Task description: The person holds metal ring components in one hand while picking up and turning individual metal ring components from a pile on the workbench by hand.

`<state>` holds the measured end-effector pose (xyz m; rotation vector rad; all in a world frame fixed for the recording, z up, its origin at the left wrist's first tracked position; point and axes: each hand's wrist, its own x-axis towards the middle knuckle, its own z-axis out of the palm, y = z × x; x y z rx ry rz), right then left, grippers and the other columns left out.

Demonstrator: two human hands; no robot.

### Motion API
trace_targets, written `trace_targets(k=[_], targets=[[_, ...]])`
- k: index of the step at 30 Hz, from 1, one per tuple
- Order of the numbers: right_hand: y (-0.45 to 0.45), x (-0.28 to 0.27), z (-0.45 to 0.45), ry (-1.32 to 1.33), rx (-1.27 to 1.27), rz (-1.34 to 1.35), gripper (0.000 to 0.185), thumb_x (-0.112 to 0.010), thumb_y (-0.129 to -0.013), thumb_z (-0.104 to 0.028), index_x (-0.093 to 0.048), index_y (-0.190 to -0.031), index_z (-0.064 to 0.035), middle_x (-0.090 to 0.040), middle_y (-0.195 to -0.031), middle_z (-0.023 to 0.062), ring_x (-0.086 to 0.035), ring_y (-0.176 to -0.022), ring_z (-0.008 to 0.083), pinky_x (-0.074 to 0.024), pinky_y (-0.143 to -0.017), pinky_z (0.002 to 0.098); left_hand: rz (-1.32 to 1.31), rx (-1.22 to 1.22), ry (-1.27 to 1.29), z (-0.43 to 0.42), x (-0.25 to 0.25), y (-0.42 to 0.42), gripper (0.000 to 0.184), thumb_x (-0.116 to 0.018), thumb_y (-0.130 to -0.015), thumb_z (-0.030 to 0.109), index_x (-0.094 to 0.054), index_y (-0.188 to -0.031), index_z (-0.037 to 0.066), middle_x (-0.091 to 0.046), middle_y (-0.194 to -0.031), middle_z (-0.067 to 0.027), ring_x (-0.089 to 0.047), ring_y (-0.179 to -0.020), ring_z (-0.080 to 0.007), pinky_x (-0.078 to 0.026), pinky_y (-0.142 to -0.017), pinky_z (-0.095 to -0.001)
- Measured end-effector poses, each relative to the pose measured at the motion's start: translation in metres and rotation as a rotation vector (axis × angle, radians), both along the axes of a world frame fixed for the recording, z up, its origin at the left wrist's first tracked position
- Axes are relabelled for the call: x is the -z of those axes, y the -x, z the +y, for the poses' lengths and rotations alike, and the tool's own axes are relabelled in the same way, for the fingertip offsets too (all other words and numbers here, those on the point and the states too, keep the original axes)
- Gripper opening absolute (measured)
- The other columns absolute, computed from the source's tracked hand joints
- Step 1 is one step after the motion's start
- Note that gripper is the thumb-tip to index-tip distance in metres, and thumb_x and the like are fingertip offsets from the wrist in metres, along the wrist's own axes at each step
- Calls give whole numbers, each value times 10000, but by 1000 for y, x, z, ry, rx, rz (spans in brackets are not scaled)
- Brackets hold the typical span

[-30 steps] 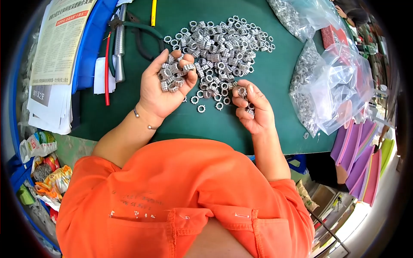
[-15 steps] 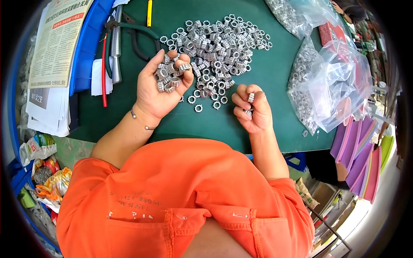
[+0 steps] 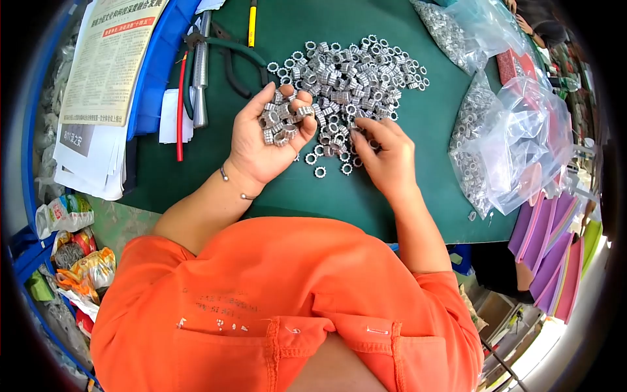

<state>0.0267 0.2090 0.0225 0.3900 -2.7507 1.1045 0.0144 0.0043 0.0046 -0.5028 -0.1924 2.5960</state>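
Note:
My left hand (image 3: pixel 264 140) is palm up with curled fingers, holding several toothed metal rings (image 3: pixel 281 121). A heap of similar silver rings (image 3: pixel 353 78) lies on the green tabletop (image 3: pixel 300 193) beyond and between my hands. My right hand (image 3: pixel 386 153) is palm down at the heap's near right edge, its fingertips bent over the rings there. Whatever those fingertips may hold is hidden. A few loose rings (image 3: pixel 320 172) lie near the heap's front edge.
Pliers (image 3: pixel 235 65), a metal rod (image 3: pixel 200 78), a red stick (image 3: pixel 181 108) and a yellow marker (image 3: pixel 252 25) lie at the left. Beyond them is a blue tray (image 3: pixel 153 81) with newspaper (image 3: pixel 108 72). Plastic bags of rings (image 3: pixel 470 137) stand right. Another person's hand (image 3: pixel 524 25) shows top right.
My right hand has turned from showing rings in its fingers to palm down, reaching the heap's near edge. My left hand still holds its rings. The whole view has shifted slightly.

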Motion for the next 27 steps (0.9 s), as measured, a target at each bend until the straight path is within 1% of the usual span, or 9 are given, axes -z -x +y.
trace_targets(k=[5, 7, 9, 10, 13, 15, 17, 18, 27], targets=[[3, -3, 4, 232, -32, -77, 129, -673, -719, -16, -649, -846, -26, -565, -698, 50, -543, -611, 130, -433, -553, 243, 45, -1, -26, -2, 6, 0, 192, -474, -916, 230, -540, -903, 50, -523, -968, -129, -561, -813, -188, -468, -767, -359], [-3, -8, 12, 711, 102, -540, 94, -620, -788, -21, -637, -869, 25, -590, -744, 39, -506, -616, 91, -391, -504, 201, 49, 8, -26, -1, 5, 1, 193, -474, -916, 232, -541, -902, 51, -523, -966, -128, -560, -813, -189, -470, -764, -360], [-3, -5, 29, 1321, 9, -858, 122, -558, -831, -42, -616, -910, 31, -589, -763, 77, -488, -597, 100, -335, -415, 188, 34, 6, -14, -1, 3, 1, 194, -477, -914, 233, -541, -901, 50, -527, -957, -126, -561, -808, -184, -470, -762, -359], [-3, -1, 30, 1362, -56, -784, 141, -508, -847, -46, -591, -935, 26, -587, -791, 123, -473, -575, 109, -281, -359, 181, 27, 7, -12, -1, 2, 1, 192, -480, -912, 232, -541, -899, 51, -532, -946, -126, -561, -805, -185, -471, -757, -358], [1, -5, 37, 1562, -83, -789, 140, -484, -838, -29, -579, -930, 19, -586, -817, 143, -487, -576, 129, -299, -364, 179, 30, 8, -38, -1, 4, 1, 190, -482, -911, 231, -540, -898, 50, -535, -941, -127, -560, -809, -193, -472, -750, -360], [4, -1, 43, 1099, 82, -807, 93, -580, -797, -24, -608, -878, 12, -578, -748, 76, -504, -613, 114, -335, -390, 212, 31, 6, -20, -2, 4, 0, 189, -483, -911, 230, -539, -899, 50, -532, -948, -126, -558, -813, -197, -471, -750, -361], [7, 3, 22, 276, -52, -83, 136, -644, -756, -32, -642, -892, -21, -575, -717, 58, -531, -594, 131, -412, -471, 258, 28, 2, -16, -1, 4, 0, 191, -482, -911, 229, -537, -900, 47, -525, -949, -125, -555, -812, -196, -469, -754, -361], [5, -5, 16, 37, -26, -84, 190, -669, -736, -54, -656, -926, -62, -579, -726, 63, -560, -600, 174, -454, -564, 282, 29, 8, -13, 0, 4, 0, 191, -482, -911, 229, -537, -900, 47, -525, -949, -125, -555, -812, -196, -469, -754, -361], [-7, -3, 17, 11, 67, -57, 127, -675, -738, -100, -651, -851, -48, -593, -766, 77, -597, -652, 250, -490, -586, 334, 54, 6, -50, 1, 2, 0, 209, -466, -918, 239, -535, -901, 42, -511, -942, -128, -531, -831, -203, -468, -765, -365]])
